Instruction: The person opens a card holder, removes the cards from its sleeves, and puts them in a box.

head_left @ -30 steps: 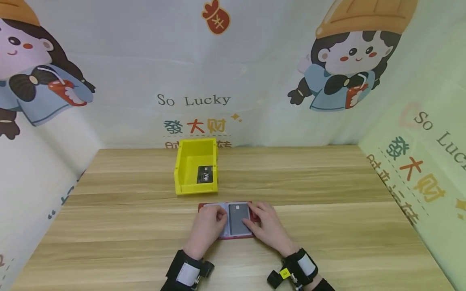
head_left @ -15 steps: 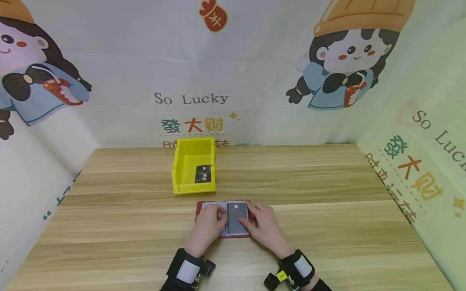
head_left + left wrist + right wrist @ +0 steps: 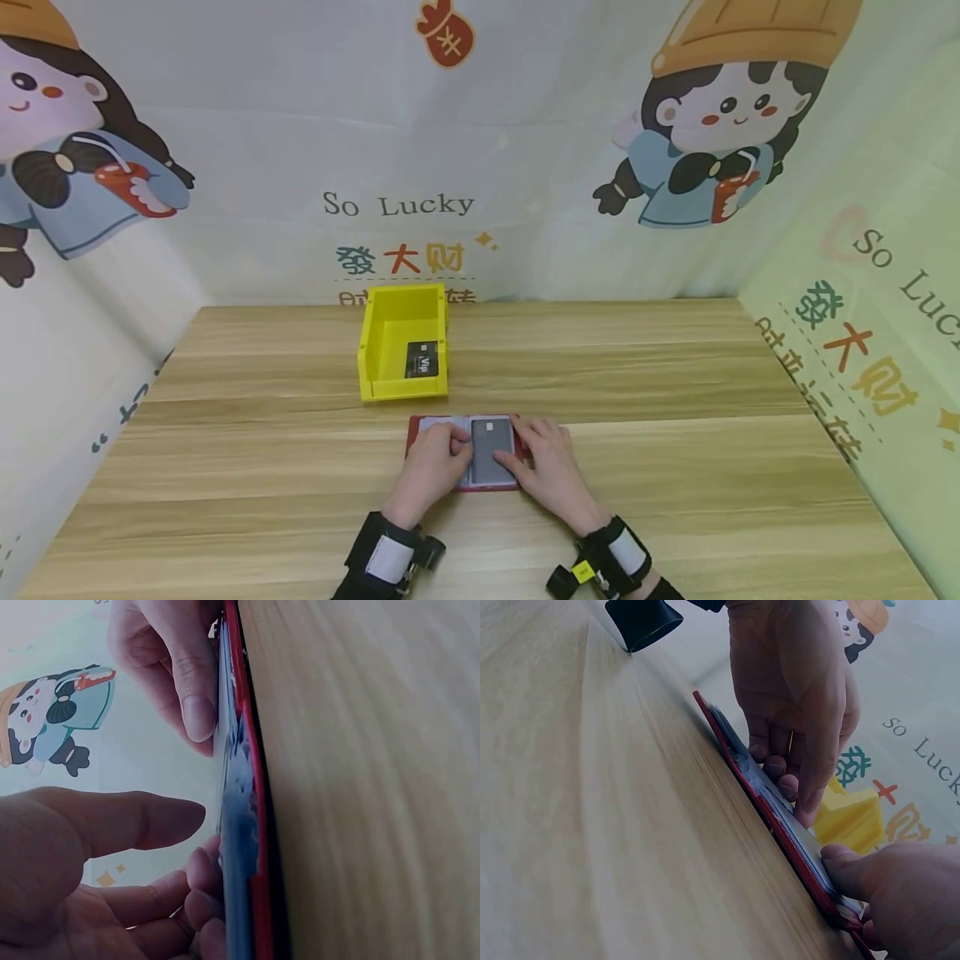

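Observation:
An open red card holder (image 3: 463, 486) lies flat near the table's front edge, with a grey card (image 3: 489, 446) in its right clear sleeve. My left hand (image 3: 433, 462) rests fingertips on the left page, its thumb lifted off in the left wrist view (image 3: 112, 825). On the right side, my right hand (image 3: 546, 467) presses its thumb on the grey card and lays its fingers along the holder's right edge. The right wrist view shows the holder (image 3: 780, 810) edge-on under both hands. Behind it stands a yellow bin (image 3: 378, 333) holding a black VIP card (image 3: 422, 358).
The wooden table (image 3: 675, 392) is boxed in by printed cartoon walls at the back and on both sides. The yellow bin stands just behind the holder, slightly left. Black wrist straps (image 3: 386, 558) sit on both forearms.
Both hands stay on the card holder. The right thumb has crept slightly left over the grey card, and the view has shifted a little.

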